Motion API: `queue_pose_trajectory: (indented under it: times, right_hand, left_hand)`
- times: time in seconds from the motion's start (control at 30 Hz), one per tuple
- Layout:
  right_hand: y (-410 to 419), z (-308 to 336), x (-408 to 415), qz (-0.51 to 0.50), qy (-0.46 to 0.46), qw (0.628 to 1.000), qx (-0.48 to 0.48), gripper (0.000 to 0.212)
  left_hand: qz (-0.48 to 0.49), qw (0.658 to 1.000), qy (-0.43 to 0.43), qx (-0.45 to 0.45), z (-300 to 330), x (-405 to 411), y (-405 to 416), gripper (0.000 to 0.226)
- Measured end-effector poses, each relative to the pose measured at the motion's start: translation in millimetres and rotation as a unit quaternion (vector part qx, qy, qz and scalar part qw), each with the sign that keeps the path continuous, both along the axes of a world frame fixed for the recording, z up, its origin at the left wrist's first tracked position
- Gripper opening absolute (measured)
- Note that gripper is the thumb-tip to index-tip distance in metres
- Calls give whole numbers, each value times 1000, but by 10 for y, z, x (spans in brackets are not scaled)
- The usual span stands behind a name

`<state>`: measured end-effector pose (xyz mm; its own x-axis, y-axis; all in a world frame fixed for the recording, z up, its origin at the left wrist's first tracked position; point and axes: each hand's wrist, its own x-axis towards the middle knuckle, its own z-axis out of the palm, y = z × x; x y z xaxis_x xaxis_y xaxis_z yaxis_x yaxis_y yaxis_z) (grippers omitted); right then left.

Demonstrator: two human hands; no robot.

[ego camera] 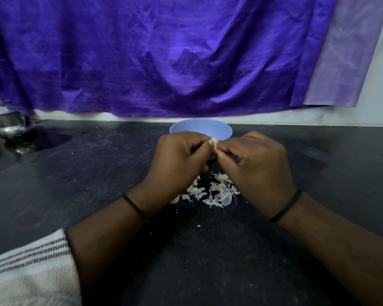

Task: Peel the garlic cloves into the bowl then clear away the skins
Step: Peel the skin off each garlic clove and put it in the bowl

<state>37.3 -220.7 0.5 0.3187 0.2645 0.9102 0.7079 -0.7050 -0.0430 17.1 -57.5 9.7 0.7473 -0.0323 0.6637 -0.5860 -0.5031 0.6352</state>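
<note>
The counter [80, 173] is dark speckled stone, faintly glossy and scuffed. The bowl [200, 129] looks like smooth matt blue plastic. Papery, thin white skins [217, 192] lie dry and flaky. The purple cloth [155, 54] has a silky sheen, creased. A polished metal pot [10, 124] shines.

Both hands [177, 161] [255, 164] pinch a garlic clove [214, 143] above skins [217, 192]

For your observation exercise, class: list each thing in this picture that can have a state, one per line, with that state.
Garlic clove: pinched between both hands, above the counter.
Left hand: curled, gripping the clove.
Right hand: fingertips pinching the clove.
Blue bowl: upright behind the hands; contents hidden.
Skins: loose, scattered on the black counter under the hands.
Purple cloth: hanging, creased.
</note>
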Motion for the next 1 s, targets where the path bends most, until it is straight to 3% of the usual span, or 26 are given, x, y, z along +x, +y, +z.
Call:
queue_pose_trajectory:
  times: [0.13,0.37,0.67,1.0]
  right_hand:
    - [20,3,-14,3,-10,1000,-1,27]
    - [62,-8,-38,-3,-2,1000,-3,24]
    - [37,-2,-39,-11,31,999,-7,25]
    - [3,-5,-6,-43,76,996,-38,19]
  left_hand:
    - [46,992,-85,84,8,26,22,29]
    - [46,995,-83,43,9,27,10,32]
    - [16,997,41,-68,-15,25,-45,27]
    - [18,999,36,-3,-18,22,-6,20]
